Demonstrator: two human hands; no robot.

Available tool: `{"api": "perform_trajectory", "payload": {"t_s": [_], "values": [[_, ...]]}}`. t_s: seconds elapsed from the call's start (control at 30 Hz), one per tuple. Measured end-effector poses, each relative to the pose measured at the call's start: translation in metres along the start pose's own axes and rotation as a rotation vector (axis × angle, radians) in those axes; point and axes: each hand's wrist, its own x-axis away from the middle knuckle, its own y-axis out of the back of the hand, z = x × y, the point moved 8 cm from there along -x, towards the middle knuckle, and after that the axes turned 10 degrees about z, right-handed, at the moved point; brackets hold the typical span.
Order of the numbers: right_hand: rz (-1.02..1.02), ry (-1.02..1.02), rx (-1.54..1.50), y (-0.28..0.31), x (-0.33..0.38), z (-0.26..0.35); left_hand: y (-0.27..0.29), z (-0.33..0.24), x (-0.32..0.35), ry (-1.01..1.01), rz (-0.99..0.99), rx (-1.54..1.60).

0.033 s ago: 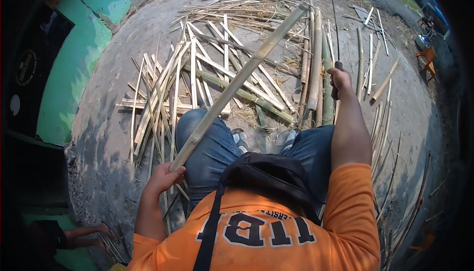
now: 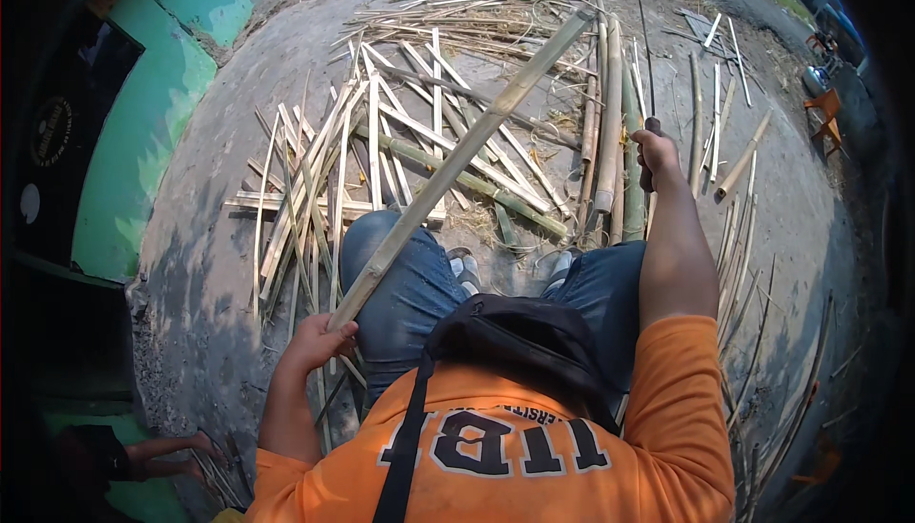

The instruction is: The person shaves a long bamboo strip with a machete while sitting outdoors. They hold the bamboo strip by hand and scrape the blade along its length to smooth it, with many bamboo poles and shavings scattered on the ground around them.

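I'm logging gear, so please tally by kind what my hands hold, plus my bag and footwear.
Bamboo strip in left hand: 1
Long-bladed tool in right hand: 1
Black bag: 1
Pieces of footwear: 2
Total: 5

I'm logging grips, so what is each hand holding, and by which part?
Left hand: a bamboo strip, by its near end. Right hand: a knife, by its handle.

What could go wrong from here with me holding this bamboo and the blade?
Your left hand is bare, so the bamboo piece could leave splinters. The long blade in your right hand might strike a knee if it slipped. Loose strips lie ahead of your feet and may trip you.
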Motion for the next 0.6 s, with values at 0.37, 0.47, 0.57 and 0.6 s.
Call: {"api": "perform_trajectory", "payload": {"t_s": [0.37, 0.47, 0.57, 0.6], "values": [[0.044, -0.009, 0.105, -0.007, 0.002, 0.003, -0.010, -0.060, 0.034, -0.043, -0.371, -0.646], [0.066, -0.017, 0.111, -0.009, -0.005, -0.002, -0.022, -0.061, 0.046, -0.181, -0.516, -0.705], [0.080, -0.014, 0.108, -0.013, -0.009, -0.003, -0.024, -0.058, 0.053, -0.273, -0.541, -0.589], [0.083, -0.013, 0.104, -0.013, -0.010, -0.003, -0.024, -0.060, 0.053, -0.275, -0.542, -0.588]]}}
